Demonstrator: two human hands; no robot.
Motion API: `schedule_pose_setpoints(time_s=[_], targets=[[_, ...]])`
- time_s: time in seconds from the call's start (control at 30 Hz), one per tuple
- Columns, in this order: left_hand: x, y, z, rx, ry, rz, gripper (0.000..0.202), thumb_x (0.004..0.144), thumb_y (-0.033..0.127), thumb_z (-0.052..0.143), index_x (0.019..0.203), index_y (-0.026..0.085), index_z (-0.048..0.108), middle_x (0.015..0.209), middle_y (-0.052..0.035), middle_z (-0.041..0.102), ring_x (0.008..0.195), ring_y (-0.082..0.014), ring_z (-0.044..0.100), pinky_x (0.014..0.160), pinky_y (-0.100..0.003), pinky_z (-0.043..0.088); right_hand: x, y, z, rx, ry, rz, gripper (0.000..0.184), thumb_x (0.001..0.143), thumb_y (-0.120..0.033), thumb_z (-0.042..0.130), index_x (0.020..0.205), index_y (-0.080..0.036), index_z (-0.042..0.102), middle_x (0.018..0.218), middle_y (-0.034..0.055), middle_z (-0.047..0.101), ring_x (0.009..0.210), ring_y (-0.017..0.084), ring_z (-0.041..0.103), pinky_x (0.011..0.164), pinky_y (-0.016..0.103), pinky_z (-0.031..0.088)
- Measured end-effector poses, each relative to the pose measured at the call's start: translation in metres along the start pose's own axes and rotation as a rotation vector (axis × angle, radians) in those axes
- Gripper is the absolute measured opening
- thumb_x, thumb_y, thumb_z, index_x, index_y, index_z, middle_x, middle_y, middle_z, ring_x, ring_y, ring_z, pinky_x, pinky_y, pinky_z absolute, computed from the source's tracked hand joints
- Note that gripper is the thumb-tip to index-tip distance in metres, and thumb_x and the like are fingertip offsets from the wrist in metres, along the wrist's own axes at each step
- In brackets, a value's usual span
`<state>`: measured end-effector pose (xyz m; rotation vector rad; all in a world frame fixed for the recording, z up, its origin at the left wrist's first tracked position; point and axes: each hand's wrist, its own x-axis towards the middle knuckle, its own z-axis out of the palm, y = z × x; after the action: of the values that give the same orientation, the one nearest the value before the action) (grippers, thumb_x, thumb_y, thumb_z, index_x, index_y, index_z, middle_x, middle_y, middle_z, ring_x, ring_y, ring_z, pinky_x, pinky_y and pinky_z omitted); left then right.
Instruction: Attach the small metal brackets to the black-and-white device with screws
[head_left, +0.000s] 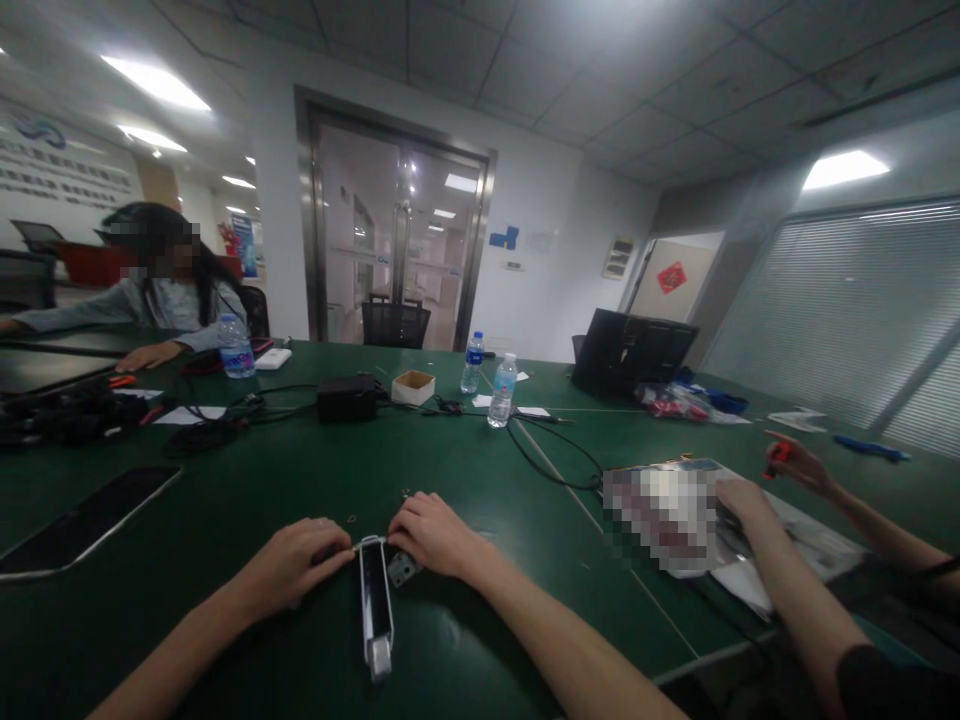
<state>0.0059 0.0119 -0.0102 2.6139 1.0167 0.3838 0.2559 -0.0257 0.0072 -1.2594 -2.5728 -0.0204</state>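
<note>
A long narrow black device with silver ends (374,600) lies on the green table (247,520), pointing toward me. My left hand (300,562) and my right hand (433,532) both rest at its far end, fingertips touching the top edge. A small silver metal piece (402,569) lies just under my right hand, beside the device. Tiny parts (352,518) sit on the table just beyond my fingers.
A phone (82,522) lies at left. Cables, a black box (346,397), a cardboard box (413,386) and water bottles (502,390) stand mid-table. A co-worker's arms (787,560) work over papers at right, one hand holding a red tool (777,456). Another person sits far left.
</note>
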Motion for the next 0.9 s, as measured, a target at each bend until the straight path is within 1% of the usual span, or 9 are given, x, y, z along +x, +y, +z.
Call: schedule_pose_setpoints(time_s=[0.1,0.2,0.27,0.33,0.43,0.53,0.73,0.9], targets=[[-0.001,0.005,-0.003,-0.01,-0.024,-0.023,0.028,0.093,0.039,0.046,0.101,0.022,0.067,0.095,-0.0036,0.066,0.087,-0.0191,0.06,0.078,-0.029,0.046,-0.007,0.01,-0.015,-0.042,0.042,0.06,0.022,0.097,-0.034,0.049,0.102,-0.018,0.063,0.101,0.0059,0.062,0.097,0.018,0.051,0.085,0.033,0.04],[-0.002,0.009,-0.004,-0.037,-0.028,-0.038,0.028,0.094,0.038,0.045,0.103,0.022,0.067,0.098,-0.0032,0.066,0.089,-0.019,0.06,0.08,-0.03,0.047,-0.016,0.026,-0.031,-0.085,0.053,0.178,0.019,0.097,-0.026,0.047,0.106,-0.018,0.062,0.106,0.0078,0.061,0.101,0.019,0.051,0.088,0.035,0.039],[-0.002,0.011,-0.003,-0.06,-0.027,-0.061,0.028,0.095,0.036,0.044,0.104,0.022,0.066,0.099,-0.0027,0.066,0.09,-0.0184,0.06,0.08,-0.029,0.048,-0.021,0.035,-0.039,-0.099,0.007,0.249,0.018,0.095,-0.022,0.049,0.106,-0.018,0.063,0.106,0.008,0.061,0.102,0.02,0.051,0.088,0.036,0.039],[-0.001,0.012,-0.001,-0.085,-0.024,-0.087,0.028,0.095,0.035,0.042,0.105,0.022,0.065,0.1,-0.0023,0.066,0.091,-0.0183,0.06,0.08,-0.029,0.048,-0.025,0.041,-0.042,-0.099,-0.068,0.292,0.019,0.093,-0.02,0.05,0.103,-0.019,0.066,0.105,0.0079,0.062,0.101,0.021,0.053,0.087,0.035,0.04],[0.001,0.013,0.0,-0.102,-0.016,-0.103,0.028,0.095,0.035,0.041,0.106,0.022,0.064,0.102,-0.0022,0.065,0.093,-0.0191,0.059,0.082,-0.031,0.049,-0.027,0.043,-0.041,-0.083,-0.169,0.315,0.019,0.089,-0.02,0.053,0.102,-0.02,0.068,0.103,0.0084,0.065,0.1,0.022,0.057,0.083,0.033,0.042],[0.001,0.013,0.001,-0.095,-0.011,-0.1,0.03,0.096,0.036,0.04,0.107,0.022,0.064,0.104,-0.0023,0.065,0.093,-0.0198,0.059,0.084,-0.032,0.048,-0.027,0.042,-0.038,-0.058,-0.226,0.343,0.019,0.087,-0.022,0.058,0.102,-0.021,0.069,0.102,0.0082,0.066,0.098,0.022,0.06,0.079,0.031,0.044],[-0.001,0.018,-0.004,-0.068,-0.023,-0.095,0.027,0.095,0.032,0.042,0.109,0.022,0.063,0.105,-0.0029,0.065,0.094,-0.0197,0.059,0.084,-0.032,0.048,-0.025,0.045,-0.032,-0.01,-0.244,0.398,0.018,0.082,-0.019,0.057,0.093,-0.021,0.071,0.097,0.0062,0.069,0.088,0.019,0.064,0.068,0.026,0.043],[-0.004,0.025,-0.01,-0.04,-0.035,-0.114,0.026,0.093,0.03,0.046,0.109,0.022,0.064,0.101,-0.0028,0.065,0.089,-0.02,0.059,0.08,-0.032,0.047,-0.025,0.044,-0.025,0.06,-0.275,0.448,0.019,0.076,-0.023,0.059,0.09,-0.02,0.072,0.093,0.0056,0.072,0.082,0.019,0.066,0.063,0.025,0.043]])
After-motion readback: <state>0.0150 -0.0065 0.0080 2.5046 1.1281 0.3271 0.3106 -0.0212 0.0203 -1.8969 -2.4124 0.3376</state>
